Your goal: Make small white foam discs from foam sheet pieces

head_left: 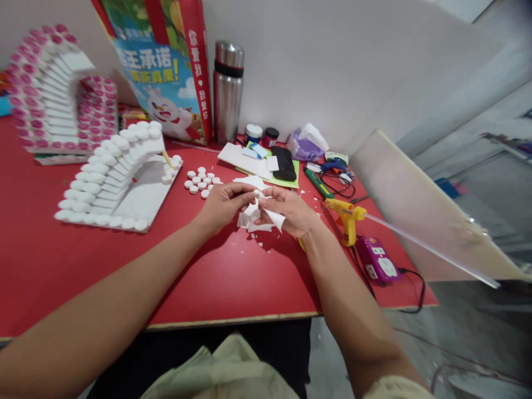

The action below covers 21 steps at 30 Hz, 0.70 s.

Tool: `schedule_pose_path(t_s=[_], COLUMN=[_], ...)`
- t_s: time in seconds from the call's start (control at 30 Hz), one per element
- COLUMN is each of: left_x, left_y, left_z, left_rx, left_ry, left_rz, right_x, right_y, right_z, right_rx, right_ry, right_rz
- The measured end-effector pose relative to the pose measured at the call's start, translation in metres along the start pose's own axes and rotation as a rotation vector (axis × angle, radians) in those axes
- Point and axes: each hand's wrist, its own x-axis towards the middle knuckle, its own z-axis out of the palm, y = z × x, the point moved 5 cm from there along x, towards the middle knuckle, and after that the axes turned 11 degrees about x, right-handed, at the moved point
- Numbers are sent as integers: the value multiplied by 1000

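Note:
My left hand point(221, 207) and my right hand point(291, 209) meet over the middle of the red table. Their fingertips pinch together around a small white piece point(256, 194), mostly covered by the fingers. A strip of thin white paper point(274, 219) hangs from my right hand, under its fingers. Beneath both hands lie loose white paper sheets point(248, 181) and small scraps. Just left of my left hand is a group of small round white pieces point(201, 181). Farther left stands a white model staircase point(120, 183) edged with similar round pieces.
A second staircase model point(58, 100) with pink rosettes stands back left. Behind are a printed bag point(166, 72), a steel flask point(228, 94) and a purple tissue pack point(307, 145). On the right lie a yellow glue gun point(348, 219) and a purple power socket box point(377, 260) with cables.

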Motion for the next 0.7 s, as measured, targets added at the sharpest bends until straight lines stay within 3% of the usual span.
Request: schedule_pose_path(t_s=[0.17,0.33,0.47,0.6,0.7], left_x=[0,0,-3,-8,-10], left_y=[-6,-8,-5,3,7], left_z=[2,3,5,7,7], left_rx=[-120,-162,-128,-61,-18], left_ry=[3,36,74,125,187], left_rz=[-31,-49,-72,-59,-7], right_x=[2,3,0,-9,-14], right_y=[-2,-2,-5,-15,-17], right_z=[-2,-2,-1,8,16], right_rx=[-129,-167,-321,-594,-633], right_ry=[90,124,199,317,336], right_rz=[-204,-291,-410,-619,-690])
